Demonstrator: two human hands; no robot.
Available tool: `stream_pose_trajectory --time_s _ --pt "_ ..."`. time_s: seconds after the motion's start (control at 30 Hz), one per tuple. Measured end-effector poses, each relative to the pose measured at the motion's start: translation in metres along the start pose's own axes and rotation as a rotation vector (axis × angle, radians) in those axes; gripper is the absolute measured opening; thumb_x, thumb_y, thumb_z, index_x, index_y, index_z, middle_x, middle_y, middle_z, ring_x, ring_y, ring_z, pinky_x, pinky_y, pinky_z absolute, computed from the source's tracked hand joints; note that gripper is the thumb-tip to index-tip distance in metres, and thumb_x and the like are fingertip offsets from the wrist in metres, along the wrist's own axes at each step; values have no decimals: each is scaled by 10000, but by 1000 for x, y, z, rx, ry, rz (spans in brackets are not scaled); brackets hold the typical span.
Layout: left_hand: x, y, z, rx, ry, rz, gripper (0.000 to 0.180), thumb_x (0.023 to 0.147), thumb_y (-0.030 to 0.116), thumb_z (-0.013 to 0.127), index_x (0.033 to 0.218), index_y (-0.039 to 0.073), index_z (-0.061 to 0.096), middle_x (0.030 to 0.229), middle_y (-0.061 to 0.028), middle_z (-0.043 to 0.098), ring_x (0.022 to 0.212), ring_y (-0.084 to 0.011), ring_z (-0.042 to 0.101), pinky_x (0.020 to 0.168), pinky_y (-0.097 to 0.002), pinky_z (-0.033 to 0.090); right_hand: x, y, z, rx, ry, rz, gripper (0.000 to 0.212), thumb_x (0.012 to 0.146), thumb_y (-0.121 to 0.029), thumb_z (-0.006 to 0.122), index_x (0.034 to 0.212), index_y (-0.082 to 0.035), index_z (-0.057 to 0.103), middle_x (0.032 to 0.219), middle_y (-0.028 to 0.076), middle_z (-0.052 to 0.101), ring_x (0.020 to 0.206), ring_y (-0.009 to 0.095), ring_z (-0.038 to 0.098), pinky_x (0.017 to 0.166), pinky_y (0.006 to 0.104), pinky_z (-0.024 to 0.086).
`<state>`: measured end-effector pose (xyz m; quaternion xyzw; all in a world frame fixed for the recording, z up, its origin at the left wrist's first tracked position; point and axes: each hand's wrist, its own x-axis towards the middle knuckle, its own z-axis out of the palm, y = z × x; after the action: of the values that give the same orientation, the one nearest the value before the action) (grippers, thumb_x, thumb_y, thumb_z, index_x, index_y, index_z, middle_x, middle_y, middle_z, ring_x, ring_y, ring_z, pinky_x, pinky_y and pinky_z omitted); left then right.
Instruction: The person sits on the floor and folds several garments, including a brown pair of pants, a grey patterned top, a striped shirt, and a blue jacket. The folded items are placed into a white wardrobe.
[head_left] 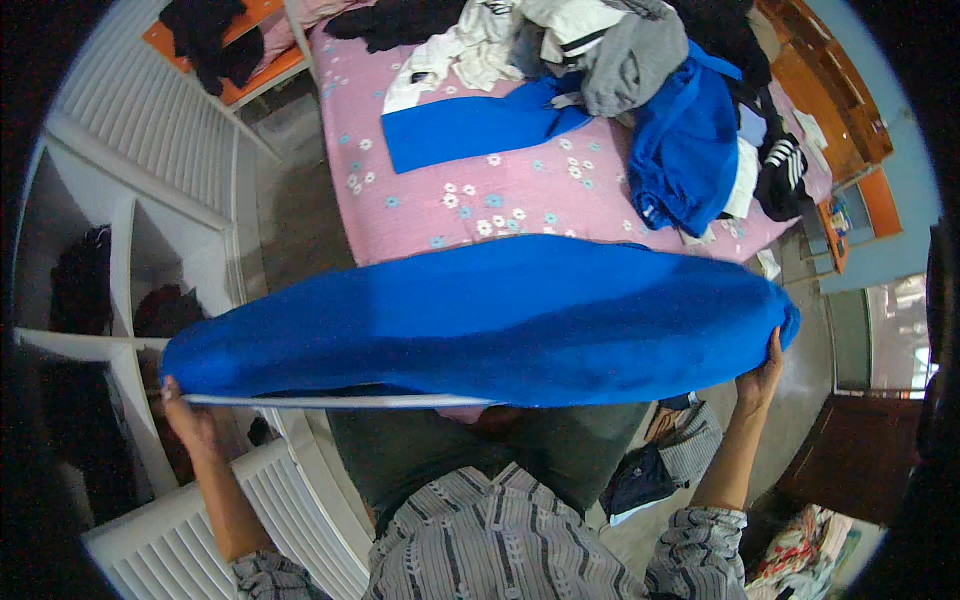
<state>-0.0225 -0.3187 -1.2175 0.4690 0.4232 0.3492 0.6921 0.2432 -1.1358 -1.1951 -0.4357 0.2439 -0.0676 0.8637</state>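
A bedroom spreads out around me, its bed (400,222) with pink flowered cover filling the far middle and a white shelf unit (140,172) standing on the left. Largest at hand is the long blue garment (480,320), stretched in front of the body at the bed's near edge; I can't tell whether it touches the cover. Its long axis runs left to right, roughly along that edge, with a hand at either end, so I count neither as nearer. The garment's far edge overlaps the bed in my view. Beyond it, a strip of cover shows before the clothes pile (630,70), the bunched blue garment (685,145) on the right and the flat blue garment (455,132) left of that. On the left, the shelf unit comes close to the left hand (190,420), which pinches the left end, thumb showing. The right hand (765,380) grips the right end, its fingers mostly hidden from me, with floor beside it. Smallest, a thin white strip (330,401) follows the garment's near edge.
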Motion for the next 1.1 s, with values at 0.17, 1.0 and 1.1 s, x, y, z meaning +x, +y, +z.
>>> stream_pose_trajectory --time_s 0.17,1.0,1.1 --pt "11 -11 -52 53 186 -66 499 949 334 508 1332 36 393 1321 -181 461 1179 -333 481 995 -503 401 -18 21 23 -65 -92 25 562 916 -322 561 1360 -29 377 1360 168 444 1176 352 477 989 498 389" --pt "-258 -108 263 1404 -1221 627 958 705 347 762 1454 91 222 1489 -277 133 1387 -447 96 1086 -598 74 -14 96 -32 89 118 335 566 887 -294 578 1368 -76 372 1396 154 414 1219 396 426 1021 581 320" --pt "-244 -126 252 1482 -1201 749 986 661 334 798 1447 101 250 1484 -272 158 1374 -438 166 1078 -597 144 -15 98 -34 92 94 339 569 875 -299 595 1359 -80 389 1372 147 445 1201 386 446 1017 567 333"
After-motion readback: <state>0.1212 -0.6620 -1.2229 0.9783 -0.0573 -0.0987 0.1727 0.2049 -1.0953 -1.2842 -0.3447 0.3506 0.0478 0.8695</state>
